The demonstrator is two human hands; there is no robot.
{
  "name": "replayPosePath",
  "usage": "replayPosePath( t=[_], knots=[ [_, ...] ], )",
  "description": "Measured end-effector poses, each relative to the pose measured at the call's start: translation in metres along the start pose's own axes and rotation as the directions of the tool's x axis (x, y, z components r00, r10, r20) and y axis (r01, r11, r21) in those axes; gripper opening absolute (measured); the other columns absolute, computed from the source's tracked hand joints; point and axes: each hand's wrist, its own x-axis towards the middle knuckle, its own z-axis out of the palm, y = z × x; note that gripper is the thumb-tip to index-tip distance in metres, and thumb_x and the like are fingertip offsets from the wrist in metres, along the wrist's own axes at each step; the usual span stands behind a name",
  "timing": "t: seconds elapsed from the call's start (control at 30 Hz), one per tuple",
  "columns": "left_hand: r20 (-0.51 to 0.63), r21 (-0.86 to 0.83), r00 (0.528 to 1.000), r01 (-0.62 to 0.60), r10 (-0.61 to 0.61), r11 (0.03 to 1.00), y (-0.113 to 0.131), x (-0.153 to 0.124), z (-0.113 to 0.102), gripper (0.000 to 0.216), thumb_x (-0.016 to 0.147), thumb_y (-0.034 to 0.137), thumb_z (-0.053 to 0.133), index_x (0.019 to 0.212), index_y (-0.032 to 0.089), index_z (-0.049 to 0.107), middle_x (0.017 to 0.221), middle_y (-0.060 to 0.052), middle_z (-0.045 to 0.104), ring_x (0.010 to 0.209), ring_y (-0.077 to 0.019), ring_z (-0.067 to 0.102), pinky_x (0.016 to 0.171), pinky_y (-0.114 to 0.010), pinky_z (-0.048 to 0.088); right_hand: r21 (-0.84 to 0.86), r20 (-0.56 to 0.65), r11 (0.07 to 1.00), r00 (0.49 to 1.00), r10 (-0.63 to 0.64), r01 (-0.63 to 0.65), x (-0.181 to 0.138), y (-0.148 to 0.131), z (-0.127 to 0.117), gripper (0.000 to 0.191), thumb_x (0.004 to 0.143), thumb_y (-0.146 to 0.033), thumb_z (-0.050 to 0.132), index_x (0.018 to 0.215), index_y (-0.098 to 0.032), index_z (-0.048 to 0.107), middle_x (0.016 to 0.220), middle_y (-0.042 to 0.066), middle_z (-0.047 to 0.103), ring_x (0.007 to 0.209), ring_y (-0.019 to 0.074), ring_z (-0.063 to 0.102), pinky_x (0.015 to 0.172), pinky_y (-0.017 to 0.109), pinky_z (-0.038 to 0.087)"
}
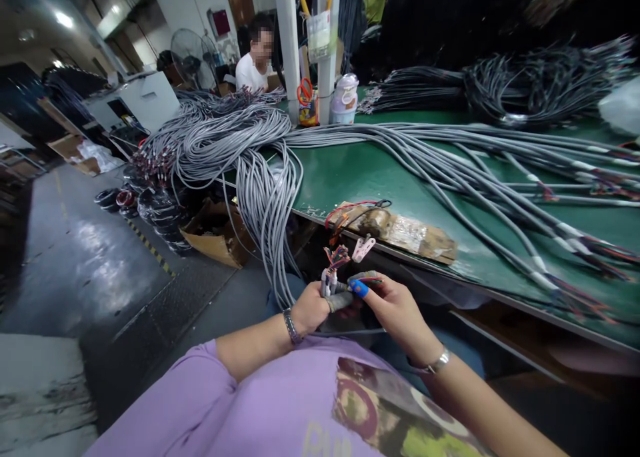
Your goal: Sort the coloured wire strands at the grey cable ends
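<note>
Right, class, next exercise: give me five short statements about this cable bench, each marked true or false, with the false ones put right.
1. The left hand grips gray cable ends. True.
2. The tabletop is red. False: the tabletop is green.
3. The right thumb has a blue covering on its tip. True.
4. Both wrists are bare. False: each wears a metallic band.
5. A pale pink clip lies on the floor. False: the clip is by the table's near edge.
</note>
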Motion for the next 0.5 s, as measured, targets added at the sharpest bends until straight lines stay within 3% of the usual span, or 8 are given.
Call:
replayPosePath(
  t=[0.1,0.2,0.33,0.43,0.5],
  knots=[
    [0.005,-0.068,1.000,-0.021,0.021,0.997,0.004,0.003,-0.006,0.055,0.060,0.060,0.077,0.081,0.009,0.070,0.076,-0.011,0.071,0.065,-0.0178,0.066,0.059,-0.026,0.048,-0.003,0.085,1.000,0.996,-0.019,0.019,0.000,0.001,-0.006,0.025,0.074,-0.047,0.070,0.074,-0.022,0.068,0.068,0.004,0.067,0.065,0.0201,0.060,0.065,0.033,0.049],
    [0.074,-0.027,0.995,0.069,-0.066,0.997,0.009,0.004,-0.010,0.058,0.060,0.063,0.075,0.080,0.010,0.068,0.071,-0.011,0.070,0.058,-0.0166,0.065,0.052,-0.024,0.046,-0.015,0.158,0.999,0.987,-0.027,0.030,0.001,0.006,-0.009,0.023,0.074,-0.044,0.069,0.074,-0.022,0.070,0.071,0.004,0.069,0.068,0.0208,0.060,0.069,0.033,0.049],
    [0.149,0.114,0.978,0.132,-0.149,0.985,0.011,0.000,-0.009,0.055,0.059,0.063,0.075,0.070,0.010,0.065,0.058,-0.007,0.065,0.045,-0.0120,0.058,0.040,-0.020,0.035,0.043,0.046,0.997,0.997,0.060,-0.062,0.004,0.018,-0.009,0.016,0.069,-0.036,0.071,0.076,-0.021,0.071,0.073,0.003,0.069,0.070,0.0195,0.059,0.068,0.031,0.047],
    [0.039,0.109,0.998,0.044,-0.048,0.993,0.010,-0.001,-0.006,0.051,0.060,0.061,0.075,0.068,0.011,0.065,0.054,-0.003,0.060,0.042,-0.0088,0.054,0.040,-0.020,0.033,0.120,-0.015,0.979,0.985,0.170,-0.167,0.004,0.026,-0.011,0.019,0.065,-0.035,0.073,0.077,-0.020,0.071,0.068,0.001,0.066,0.060,0.0148,0.053,0.058,0.027,0.044],
    [-0.055,0.089,0.998,-0.016,0.021,0.996,0.008,-0.001,-0.005,0.050,0.059,0.059,0.077,0.065,0.011,0.063,0.053,-0.002,0.059,0.042,-0.0084,0.052,0.041,-0.020,0.035,0.192,0.037,0.952,0.971,0.235,-0.238,0.000,0.028,-0.012,0.026,0.066,-0.038,0.075,0.084,-0.019,0.072,0.065,0.000,0.062,0.055,0.0119,0.048,0.053,0.025,0.041]
  ],
)
